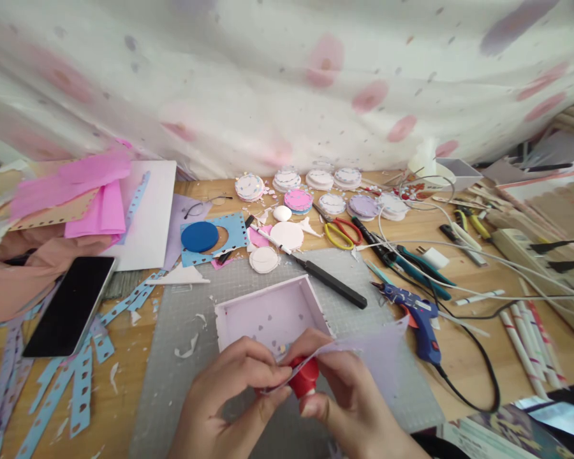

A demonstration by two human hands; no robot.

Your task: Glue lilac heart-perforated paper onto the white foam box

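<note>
My right hand [344,382] is closed around a small red craft punch [305,377], with the thumb under it. A sheet of lilac paper [377,360] runs through the punch and spreads out to the right, behind my right fingers. My left hand [239,389] pinches the near left edge of that paper between thumb and fingers, close against the punch. Just beyond both hands lies a shallow, white-edged box [272,309] with a lilac inside. A few small dark cut-out shapes and some pale bits lie in it; my fingers hide its front part.
The box rests on a grey cutting mat [172,357]. A craft knife [335,284], scissors [342,233] and stacked paper discs [298,201] lie behind it. To the right are a blue glue gun [418,315] and cables; to the left, a phone [69,306] and punched paper strips [81,395].
</note>
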